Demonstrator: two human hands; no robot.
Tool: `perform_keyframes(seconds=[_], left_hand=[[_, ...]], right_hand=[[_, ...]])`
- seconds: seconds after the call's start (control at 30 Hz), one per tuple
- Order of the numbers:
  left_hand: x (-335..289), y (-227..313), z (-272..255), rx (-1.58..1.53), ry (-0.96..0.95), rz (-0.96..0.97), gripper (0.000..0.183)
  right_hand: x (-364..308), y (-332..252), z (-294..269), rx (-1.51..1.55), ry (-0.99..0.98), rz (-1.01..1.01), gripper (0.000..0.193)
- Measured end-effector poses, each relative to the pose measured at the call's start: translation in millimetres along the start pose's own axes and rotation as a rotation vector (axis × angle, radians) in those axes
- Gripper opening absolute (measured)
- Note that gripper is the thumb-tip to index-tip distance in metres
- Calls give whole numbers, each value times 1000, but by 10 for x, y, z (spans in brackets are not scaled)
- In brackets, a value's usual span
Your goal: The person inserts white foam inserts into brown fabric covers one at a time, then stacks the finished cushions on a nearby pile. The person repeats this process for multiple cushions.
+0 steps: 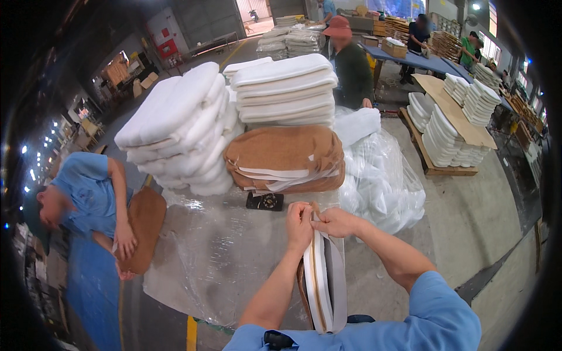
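Now both hands, left hand (300,221) and right hand (333,222), pinch the far end of the white cushion (324,275) standing near the person. Its zipper looks mostly shut. Many cushions (285,89) wait stacked far on the bench (222,257).

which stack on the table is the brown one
The low stack of brown covers at the table's middle, under the right-hand stack of white cushions; the other stacks are white.
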State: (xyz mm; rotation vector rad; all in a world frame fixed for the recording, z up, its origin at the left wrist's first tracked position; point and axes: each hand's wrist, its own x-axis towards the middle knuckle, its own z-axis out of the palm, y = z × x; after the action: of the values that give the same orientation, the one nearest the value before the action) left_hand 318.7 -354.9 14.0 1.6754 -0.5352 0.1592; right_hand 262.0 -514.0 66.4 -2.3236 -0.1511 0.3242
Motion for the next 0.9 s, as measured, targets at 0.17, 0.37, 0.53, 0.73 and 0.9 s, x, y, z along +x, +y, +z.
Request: perform_keyframes(seconds=[0.17, 0.37, 0.53, 0.73, 0.9], left_hand=[[-77, -81, 18, -195, 40, -69, 12], [-73, -127, 17, -232, 21, -63, 9], [-14, -99, -13, -231, -71, -35, 16], [-37, -157, -27, -302, -95, -160, 19], [-130, -208, 41, -446, -25, -207, 22]], right_hand=[[-16, -109, -18, -59, -82, -37, 52], [-23, -95, -4, -137, -89, -98, 48], [-18, -107, -62, -106, -117, -61, 48], [-13, -205, -93, -231, -111, -96, 46], [-94, -252, -16, -203, -113, -109, 44]])
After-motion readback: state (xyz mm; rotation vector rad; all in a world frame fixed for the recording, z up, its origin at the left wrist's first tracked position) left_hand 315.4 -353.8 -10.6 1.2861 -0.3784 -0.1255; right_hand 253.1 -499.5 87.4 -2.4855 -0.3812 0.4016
